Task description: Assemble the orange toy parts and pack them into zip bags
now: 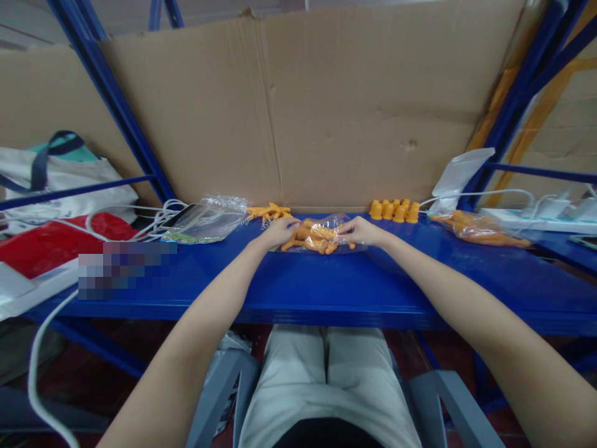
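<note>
A clear plastic bag [321, 235] with orange plastic pieces inside lies on the blue shelf top [321, 286] in front of me. My left hand [280, 233] grips the bag's left end, fingers bent around its edge. At the right end, my right hand [364, 231] pinches the film between thumb and fingers. Just behind my left hand is a small pile of branching orange pieces [269, 211]. To the right, beyond my right hand, several orange cup-shaped pieces [394, 210] stand in rows.
Another clear bag of orange parts [478, 229] lies at the right, near a white power strip [527, 219]. Flat clear bags [209, 219], tangled white cables [163, 218] and a red bag [60, 242] are at the left. Cardboard [326, 112] walls the back between blue posts [125, 118].
</note>
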The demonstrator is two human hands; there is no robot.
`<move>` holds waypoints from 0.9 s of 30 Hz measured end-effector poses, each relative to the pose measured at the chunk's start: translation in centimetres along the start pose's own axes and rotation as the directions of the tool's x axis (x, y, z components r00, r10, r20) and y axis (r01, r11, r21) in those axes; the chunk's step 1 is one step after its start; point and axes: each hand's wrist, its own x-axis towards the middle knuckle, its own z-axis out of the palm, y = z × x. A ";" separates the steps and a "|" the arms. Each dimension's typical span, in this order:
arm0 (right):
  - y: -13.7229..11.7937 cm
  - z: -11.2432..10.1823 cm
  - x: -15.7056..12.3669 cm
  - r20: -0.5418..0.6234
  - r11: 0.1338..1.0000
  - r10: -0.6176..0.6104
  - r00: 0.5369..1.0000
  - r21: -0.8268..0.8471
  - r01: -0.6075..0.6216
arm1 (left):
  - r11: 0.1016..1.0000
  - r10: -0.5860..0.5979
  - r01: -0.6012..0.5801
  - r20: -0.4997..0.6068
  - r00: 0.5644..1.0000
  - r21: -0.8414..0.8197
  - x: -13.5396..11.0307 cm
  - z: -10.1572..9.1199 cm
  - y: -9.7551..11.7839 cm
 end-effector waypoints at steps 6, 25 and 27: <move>-0.5 0.6 -0.2 0.039 0.994 -0.008 0.999 -0.108 0.012 | 0.999 -0.033 0.033 0.033 0.999 0.007 -0.1 -0.1 0.3; -2.1 1.4 0.1 -0.031 0.927 -0.123 0.992 -0.360 0.103 | 0.959 0.280 -0.280 0.008 0.960 -0.048 -0.7 -0.2 3.3; -2.3 1.4 0.0 -0.029 0.925 -0.133 0.991 -0.362 0.113 | 0.952 0.302 -0.302 -0.007 0.953 -0.058 -0.7 0.0 3.5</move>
